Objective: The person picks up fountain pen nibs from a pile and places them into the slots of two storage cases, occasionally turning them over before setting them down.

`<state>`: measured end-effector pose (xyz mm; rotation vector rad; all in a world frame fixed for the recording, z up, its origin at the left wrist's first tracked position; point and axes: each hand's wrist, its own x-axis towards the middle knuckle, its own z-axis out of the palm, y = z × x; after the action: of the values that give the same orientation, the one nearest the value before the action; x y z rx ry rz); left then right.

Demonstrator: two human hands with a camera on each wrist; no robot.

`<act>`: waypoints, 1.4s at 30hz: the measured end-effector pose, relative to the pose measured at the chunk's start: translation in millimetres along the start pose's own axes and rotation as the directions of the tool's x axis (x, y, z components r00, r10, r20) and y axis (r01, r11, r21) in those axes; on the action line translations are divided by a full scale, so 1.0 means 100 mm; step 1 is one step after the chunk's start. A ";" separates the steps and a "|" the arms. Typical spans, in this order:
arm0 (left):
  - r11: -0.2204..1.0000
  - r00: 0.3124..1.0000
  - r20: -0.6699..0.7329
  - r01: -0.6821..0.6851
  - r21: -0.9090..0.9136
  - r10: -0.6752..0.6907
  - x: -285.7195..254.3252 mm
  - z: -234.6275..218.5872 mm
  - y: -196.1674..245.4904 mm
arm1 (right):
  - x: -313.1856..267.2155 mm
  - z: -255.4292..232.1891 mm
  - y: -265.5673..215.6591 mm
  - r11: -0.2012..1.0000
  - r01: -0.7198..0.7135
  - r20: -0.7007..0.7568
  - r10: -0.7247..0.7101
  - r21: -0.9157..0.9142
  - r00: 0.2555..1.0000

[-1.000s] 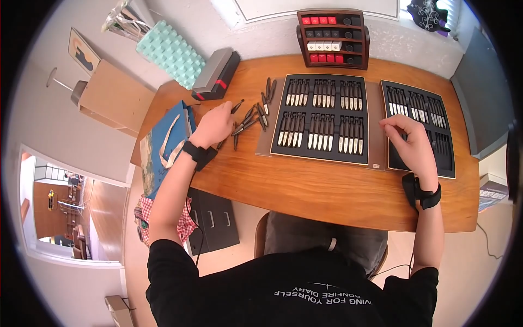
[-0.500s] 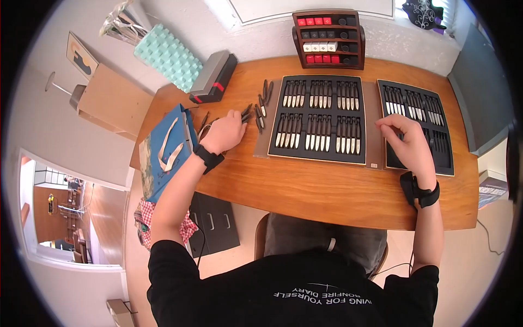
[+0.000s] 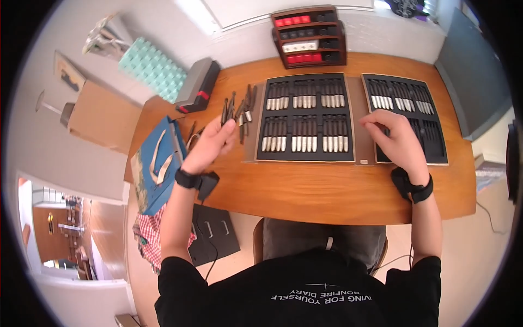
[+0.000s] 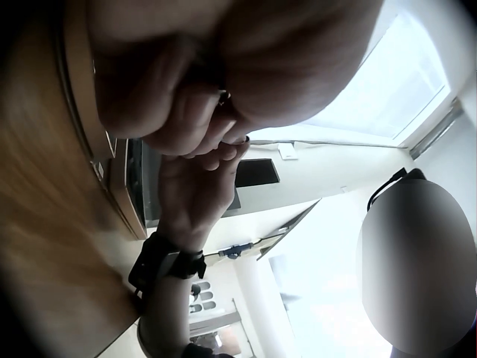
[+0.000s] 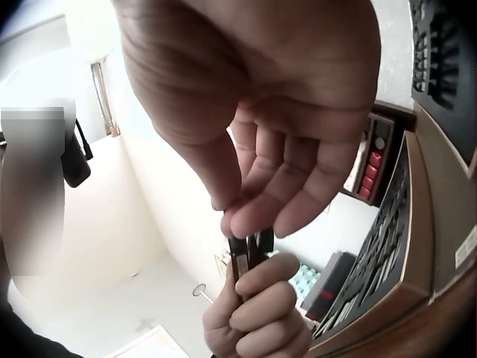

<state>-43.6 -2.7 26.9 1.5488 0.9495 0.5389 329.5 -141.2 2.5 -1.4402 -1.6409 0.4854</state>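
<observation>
My left hand (image 3: 210,147) grips several slim, dark, pen-shaped pieces (image 3: 227,110), raised over the left of the table. In the right wrist view those dark pieces (image 5: 241,262) stick up out of the curled fingers. More pieces with silver ends (image 3: 250,101) lie loose just behind that hand. Above the front left of the right-hand black tray (image 3: 417,119) hovers my right hand (image 3: 400,144), fingers loosely bent, thumb close to the index finger, nothing visible between them. Rows of silver-ended pieces fill the slots of the middle black tray (image 3: 305,111).
A wooden rack (image 3: 279,41) with red, black and white small boxes stands at the back. On the left are a blue paper bag (image 3: 147,171), a grey box with a red band (image 3: 197,87) and a turquoise studded box (image 3: 152,71). A grey panel (image 3: 471,82) rises at right.
My left hand has gathered several loose pieces from the table and lifted them, turning so they point up. The right hand stays over the right tray. The head view has shifted slightly.
</observation>
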 end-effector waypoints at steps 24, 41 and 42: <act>0.905 0.785 0.596 0.117 -0.410 0.169 0.24 1.60 -0.16 | 0.00 -0.53 0.23 0.851 -0.253 -0.093 0.329 0.460 0.940; 0.881 0.775 0.614 0.176 -0.439 0.151 0.23 1.65 -0.19 | -0.06 -0.07 0.17 0.880 -0.245 -0.090 0.228 -0.408 0.969; 0.872 0.769 0.619 0.186 -0.453 0.158 0.23 1.65 -0.19 | -0.11 -0.05 0.17 0.850 -0.139 -0.084 0.112 -0.508 0.990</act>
<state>92.7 -81.2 -30.5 1.1194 0.2478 0.1742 343.1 -148.2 -11.1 -1.9424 -1.7171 0.0702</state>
